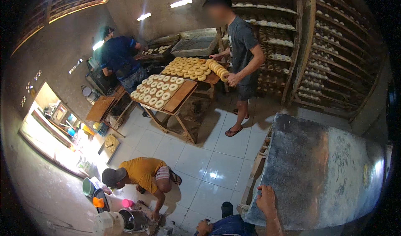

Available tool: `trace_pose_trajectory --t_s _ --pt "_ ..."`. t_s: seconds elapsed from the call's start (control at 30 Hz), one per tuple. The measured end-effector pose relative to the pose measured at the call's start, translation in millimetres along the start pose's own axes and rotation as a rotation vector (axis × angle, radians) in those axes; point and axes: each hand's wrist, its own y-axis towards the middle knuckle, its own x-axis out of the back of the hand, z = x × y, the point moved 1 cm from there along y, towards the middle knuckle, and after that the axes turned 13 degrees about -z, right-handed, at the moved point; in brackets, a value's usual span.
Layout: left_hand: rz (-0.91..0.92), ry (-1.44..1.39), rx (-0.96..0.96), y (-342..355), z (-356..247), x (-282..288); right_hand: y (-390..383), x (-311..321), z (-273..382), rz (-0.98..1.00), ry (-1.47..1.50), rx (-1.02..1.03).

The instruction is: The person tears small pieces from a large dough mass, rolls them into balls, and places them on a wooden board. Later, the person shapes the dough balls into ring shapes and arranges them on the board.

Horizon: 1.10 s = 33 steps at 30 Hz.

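Observation:
My left hand [204, 227] rests low in the view beside my blue-clad leg [234, 226]; its fingers are loosely bent and no object shows in them. On the near left edge of a large dark worktable [292, 160] lies my right hand [266, 200], fingers slightly bent, holding nothing that I can see. The tabletop is worn, with a brownish band and a pale, floury-looking area on its right side. One dark sandal [227, 209] shows just ahead of my leg.
Ring-shaped dough pieces [154, 89] and golden rings [188, 67] cover a wooden table. Beyond it, a standing person [244, 48] holds a row of rings. Another person [121, 56] works near trays. Someone crouches [144, 173] by buckets [109, 222]. Loaded shelves [334, 48] line the right.

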Motion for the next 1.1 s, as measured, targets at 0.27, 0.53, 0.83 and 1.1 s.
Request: trace_pose_trajectory --t_s 0.27,0.53,0.83,1.1 --pt "-0.022 -0.744 0.17 120 58 81 28 4 29 0.189 -0.097 -0.106" --pt "-0.304 -0.53 0.266 93 41 106 47 -21 -7 0.175 -0.01 -0.225" --pt "0.024 -0.589 0.495 127 78 93 52 -16 9 0.212 0.009 -0.266" --pt "0.186 -0.432 0.071 256 61 101 77 3 28 0.289 -0.097 -0.226"
